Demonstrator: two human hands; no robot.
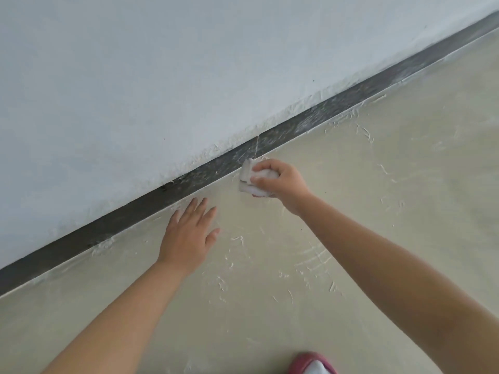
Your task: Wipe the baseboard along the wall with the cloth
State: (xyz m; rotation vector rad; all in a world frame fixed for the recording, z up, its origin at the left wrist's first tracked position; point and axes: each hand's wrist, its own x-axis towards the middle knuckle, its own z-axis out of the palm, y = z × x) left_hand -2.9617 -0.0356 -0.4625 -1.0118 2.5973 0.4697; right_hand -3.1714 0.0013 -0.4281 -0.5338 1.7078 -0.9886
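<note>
R hand (280,182) grips folded white cloth (247,177) at dark baseboard (310,122) w/ curled fingers; L hand (189,233) flat, fingers spread on floor (378,211).

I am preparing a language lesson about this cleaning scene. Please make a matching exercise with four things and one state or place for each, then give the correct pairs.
Things:
1. white folded cloth
2. left hand
3. dark grey baseboard strip
4. pink and white shoe

States or places:
A. runs between wall and floor
B. at the bottom edge of the view
C. gripped by the right hand
D. flat on the beige floor, fingers spread

Pairs: 1-C, 2-D, 3-A, 4-B
</note>
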